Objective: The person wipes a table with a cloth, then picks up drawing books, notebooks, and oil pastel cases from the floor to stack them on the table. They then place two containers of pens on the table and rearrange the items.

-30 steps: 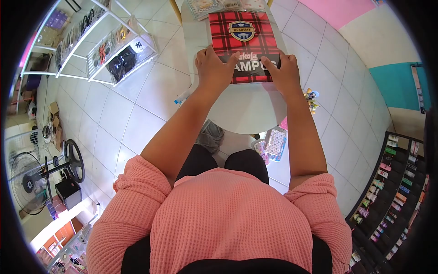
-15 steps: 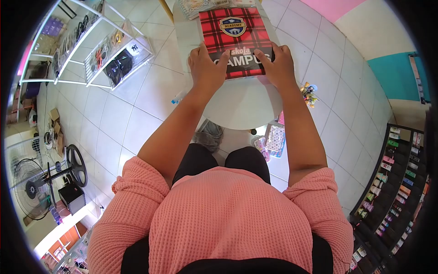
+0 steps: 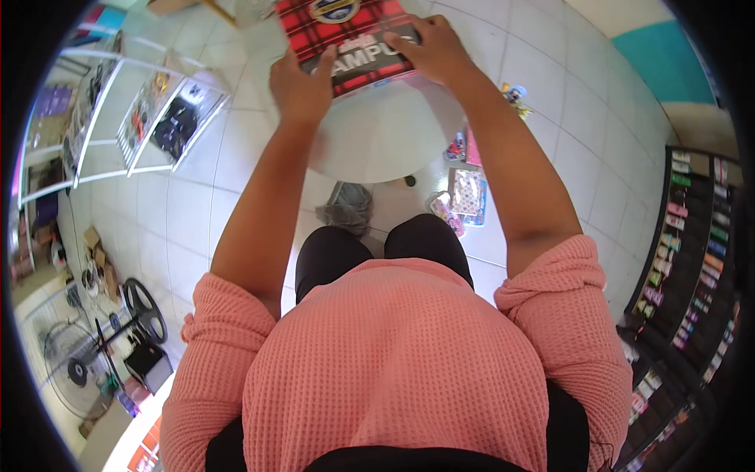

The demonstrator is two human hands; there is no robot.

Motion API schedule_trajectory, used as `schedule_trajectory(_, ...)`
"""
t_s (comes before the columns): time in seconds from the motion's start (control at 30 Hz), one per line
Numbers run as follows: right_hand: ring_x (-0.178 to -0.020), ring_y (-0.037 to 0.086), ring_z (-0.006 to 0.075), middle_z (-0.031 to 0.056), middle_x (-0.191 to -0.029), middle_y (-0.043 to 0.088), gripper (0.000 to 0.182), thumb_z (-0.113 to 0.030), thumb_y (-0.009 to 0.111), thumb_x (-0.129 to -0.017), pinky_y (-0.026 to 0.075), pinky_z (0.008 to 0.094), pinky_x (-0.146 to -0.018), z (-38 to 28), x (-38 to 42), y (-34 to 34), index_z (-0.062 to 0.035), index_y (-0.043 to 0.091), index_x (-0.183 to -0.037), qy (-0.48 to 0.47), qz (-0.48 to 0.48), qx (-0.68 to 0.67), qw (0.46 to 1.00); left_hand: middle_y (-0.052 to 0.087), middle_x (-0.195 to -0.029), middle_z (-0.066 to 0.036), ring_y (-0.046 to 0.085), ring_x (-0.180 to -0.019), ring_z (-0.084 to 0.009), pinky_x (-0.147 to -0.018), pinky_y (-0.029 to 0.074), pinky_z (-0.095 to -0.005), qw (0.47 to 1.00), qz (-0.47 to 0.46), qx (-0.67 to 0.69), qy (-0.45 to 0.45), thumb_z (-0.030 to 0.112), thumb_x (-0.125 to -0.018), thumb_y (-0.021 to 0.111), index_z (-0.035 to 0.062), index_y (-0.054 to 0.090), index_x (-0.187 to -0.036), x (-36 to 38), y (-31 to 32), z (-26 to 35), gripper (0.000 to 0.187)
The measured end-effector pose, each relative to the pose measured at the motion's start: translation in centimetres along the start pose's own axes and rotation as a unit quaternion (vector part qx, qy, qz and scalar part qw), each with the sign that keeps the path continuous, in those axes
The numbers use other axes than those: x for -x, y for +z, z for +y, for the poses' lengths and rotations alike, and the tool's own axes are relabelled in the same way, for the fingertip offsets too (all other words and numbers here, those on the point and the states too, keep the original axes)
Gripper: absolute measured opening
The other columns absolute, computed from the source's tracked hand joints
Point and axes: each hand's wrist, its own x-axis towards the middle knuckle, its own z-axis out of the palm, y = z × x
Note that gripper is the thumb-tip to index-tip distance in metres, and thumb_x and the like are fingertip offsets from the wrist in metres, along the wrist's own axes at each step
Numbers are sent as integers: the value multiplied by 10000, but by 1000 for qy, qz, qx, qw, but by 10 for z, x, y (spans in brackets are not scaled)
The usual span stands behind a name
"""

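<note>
A red and black plaid notebook (image 3: 314,33) with a crest and the word CAMPUS lies at the top of the view, over a pale rounded table (image 3: 370,145). Its far part is cut off by the frame's edge. My left hand (image 3: 305,85) grips its left side, thumb laid on the cover. On the opposite side, my right hand (image 3: 439,51) holds the edge, with its thumb also across the front. The fingers under the notebook are hidden. It sits slightly turned, right side farther from me.
Under the table's near edge are a grey plastic bag (image 3: 346,208) and packaged goods (image 3: 468,193) on the tiled floor. A white wire rack (image 3: 118,118) stands at left, above a fan (image 3: 76,371). Black display shelves (image 3: 696,236) line the right side.
The notebook and both hands now appear higher and farther left, and the notebook is tilted more. The surroundings have shifted too, as the head view turned. Both hands keep their hold.
</note>
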Motion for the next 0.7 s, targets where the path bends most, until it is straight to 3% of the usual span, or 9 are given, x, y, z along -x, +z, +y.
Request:
schedule_trajectory(0.1,-1191,492,326,222,-1295,470,763,-616,559,-846,410,365,-990,-4,-2,-8,-44,494,-1348,3,-42,1,999,683,-886,-173,634,-856,-346,-818,466,-423,999,18,-2,48,432,-825,677,-15,663,-982,-2,-4,3,474)
schedule_trajectory(0.17,-1205,485,316,212,-1313,468,770,-613,553,-852,404,360,-999,2,-1,-16,-36,483,-1357,11,-77,-26,997,635,-1019,-218,539,-1072,-386,-931,406,-447,997,-65,29,-25,458,-816,675,38,624,-1117,-5,-8,2,519)
schedule_trajectory(0.27,-1197,494,284,183,-1324,476,762,-560,564,-875,402,356,-1003,11,3,-33,-7,435,-1383,-24,-130,-89,987,653,-989,-206,552,-1053,-383,-923,411,-447,994,-86,53,-46,453,-822,671,41,635,-1095,-5,-16,13,495)
schedule_trajectory(0.3,-1195,495,270,183,-1329,473,747,-522,580,-880,397,350,-1009,9,7,-43,6,423,-1384,-42,-155,-91,983,580,-1164,-251,493,-1150,-397,-979,374,-445,987,-133,52,-72,466,-830,665,-8,569,-1204,-6,-22,18,611)
schedule_trajectory(0.33,-1193,497,256,183,-1334,470,734,-484,596,-885,392,344,-1016,8,10,-49,19,411,-1386,-62,-179,-92,977,580,-1164,-251,493,-1150,-397,-979,374,-445,987,-137,51,-69,466,-830,665,-8,569,-1204,-2,-19,16,611)
schedule_trajectory(0.4,-1182,508,294,181,-1310,490,668,-450,581,-897,404,369,-1000,19,19,-29,13,443,-1358,-98,-114,-118,982,398,-1358,-298,367,-1276,-426,-1056,293,-473,990,35,-138,25,466,-838,661,-68,409,-1350,6,-9,13,782)
schedule_trajectory(0.43,-1171,518,333,178,-1286,510,604,-415,566,-908,416,395,-985,23,19,-22,7,474,-1330,-139,-47,-139,979,192,-1483,-328,221,-1375,-435,-1129,158,-496,990,-4,-132,52,564,-864,579,-56,238,-1446,7,-21,29,916)
schedule_trajectory(0.57,-1283,436,345,203,-1448,379,512,-202,472,-959,372,398,-1060,5,34,-10,8,347,-1409,-195,79,-86,974,231,-1490,-308,233,-1388,-436,-1119,200,-503,954,-61,-231,179,564,-920,453,-46,279,-1438,12,-15,50,819)
schedule_trajectory(0.7,-1287,427,342,162,-1484,346,539,-201,465,-958,347,422,-1072,-2,51,-19,-17,305,-1440,-149,14,-108,983,316,-1461,-290,304,-1369,-410,-1101,247,-507,933,-124,-255,220,500,-950,441,-46,295,-1430,17,-8,55,742)
